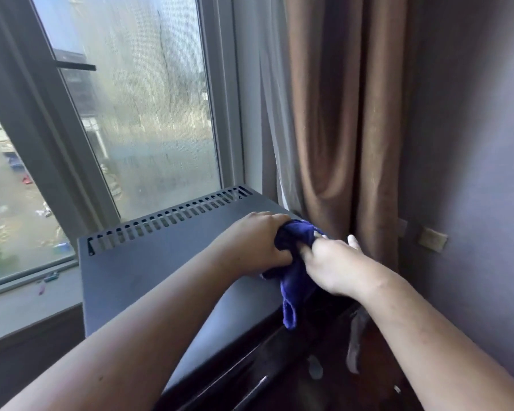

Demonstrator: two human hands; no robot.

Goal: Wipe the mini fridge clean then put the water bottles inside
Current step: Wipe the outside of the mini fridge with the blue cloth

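Note:
The mini fridge (149, 271) is a dark grey box seen from above, with a row of vent slots along its back edge. A dark blue cloth (294, 280) is bunched at the fridge's right top edge, and one end hangs down over the side. My left hand (252, 241) grips the upper part of the cloth on the fridge top. My right hand (336, 265) holds the cloth from the right, fingers curled into it. No water bottles are in view.
A window (137, 114) with a grey sill (27, 304) stands behind and left of the fridge. Brown curtains (344, 129) hang right behind the hands, beside a purple wall (472, 173) with a socket plate (432, 239). Dark wooden furniture (294, 369) sits below the fridge.

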